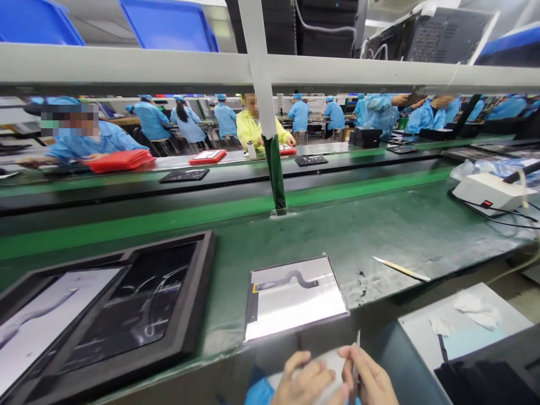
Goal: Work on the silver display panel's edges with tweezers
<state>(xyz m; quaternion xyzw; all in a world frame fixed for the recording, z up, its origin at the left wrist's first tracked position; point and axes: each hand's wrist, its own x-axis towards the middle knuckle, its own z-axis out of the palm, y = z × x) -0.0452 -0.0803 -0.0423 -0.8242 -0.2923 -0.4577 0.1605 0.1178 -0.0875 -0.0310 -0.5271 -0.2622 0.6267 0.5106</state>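
My left hand [304, 381] is low in the view, its fingers curled and close to my right hand. Whether something is between them is hidden. Slim metal tweezers [358, 339] stick up from the closed fingers of my right hand [368, 374]. A whitish surface [333, 360] shows behind both hands; I cannot tell what it is. Just beyond them, at the bench edge, lies a display panel [295, 309], silvery back up, with a dark curved flex cable [289, 279] on it. Neither hand touches this panel.
A black foam tray [198, 298] with panels lies left. A yellowish pointed stick [400, 268] and black scraps [361, 284] lie right of the panel. A white device [491, 193] with cords is farther right. A green post [275, 174] rises mid-bench; co-workers sit across the line.
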